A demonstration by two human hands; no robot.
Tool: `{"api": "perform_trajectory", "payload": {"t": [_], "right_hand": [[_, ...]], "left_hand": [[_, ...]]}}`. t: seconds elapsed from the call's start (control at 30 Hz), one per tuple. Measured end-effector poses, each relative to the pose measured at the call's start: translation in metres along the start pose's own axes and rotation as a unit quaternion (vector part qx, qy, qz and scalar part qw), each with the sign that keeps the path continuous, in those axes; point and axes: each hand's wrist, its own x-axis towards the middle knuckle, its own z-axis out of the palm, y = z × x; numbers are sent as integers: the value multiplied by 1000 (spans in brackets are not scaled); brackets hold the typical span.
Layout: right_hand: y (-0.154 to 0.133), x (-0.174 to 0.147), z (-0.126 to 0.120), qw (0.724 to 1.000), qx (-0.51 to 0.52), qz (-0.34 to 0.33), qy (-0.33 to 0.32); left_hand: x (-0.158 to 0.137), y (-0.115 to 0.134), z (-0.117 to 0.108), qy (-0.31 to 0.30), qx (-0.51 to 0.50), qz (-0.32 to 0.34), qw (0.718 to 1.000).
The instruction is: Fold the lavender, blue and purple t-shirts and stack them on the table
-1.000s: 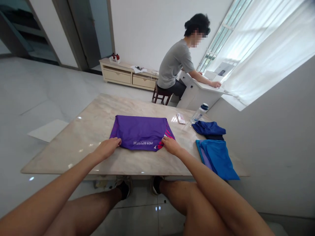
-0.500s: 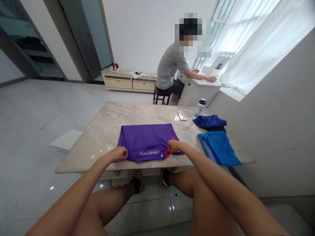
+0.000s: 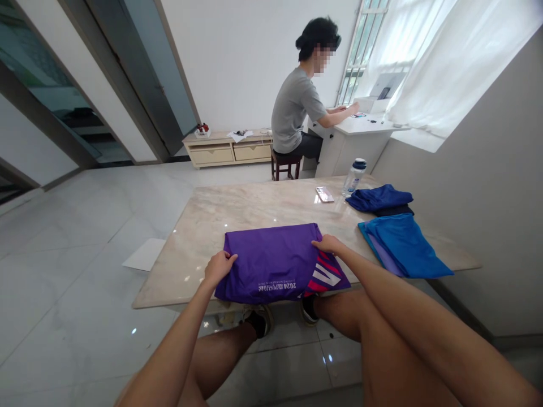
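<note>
A purple shirt (image 3: 267,260), folded into a wide shape, lies at the near edge of the marble-topped table (image 3: 237,203). White lettering runs along its lower part, and a pink and white pattern shows at its right corner. My left hand (image 3: 220,265) pinches the cloth at the left side. On the right side my right hand (image 3: 327,244) grips the cloth near the upper corner, its fingers closed. The near edge of the shirt reaches the table's front edge and seems to hang slightly over it.
Right of the shirt lie folded blue and lilac clothes (image 3: 401,240), with a dark blue garment (image 3: 379,199) behind. A water bottle (image 3: 354,178) and a phone (image 3: 324,194) stand and lie farther back. Beyond, a person (image 3: 294,107) sits at a white desk (image 3: 360,141).
Both hands have moved from the shirt's near part up to its sides. The shirt is nearer the front edge, and more of its pink and white pattern shows. The seated person's arms have shifted.
</note>
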Motion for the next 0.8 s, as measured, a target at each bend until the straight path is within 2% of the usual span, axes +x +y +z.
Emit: {"api": "perform_trajectory", "payload": {"t": [0.17, 0.23, 0.33, 0.43, 0.53, 0.67, 0.8], "right_hand": [[-4, 12, 8, 1000, 15, 13, -2], [-4, 15, 4, 999, 28, 17, 2], [-2, 16, -1, 998, 60, 21, 0], [1, 11, -4, 994, 102, 28, -21], [3, 5, -6, 986, 149, 43, -63], [8, 2, -14, 991, 119, 49, -39], [16, 4, -20, 992, 93, 80, -43]], "left_hand": [[17, -5, 7, 11, -40, 3, 999], [23, -7, 8, 27, -108, 18, 994], [27, -9, 9, 50, -237, 15, 970], [24, -9, 11, 5, -299, -31, 954], [18, -11, 12, -69, -293, -61, 952], [14, -13, 1, -60, -260, -73, 961], [4, -3, -19, -18, -41, -18, 999]]}}
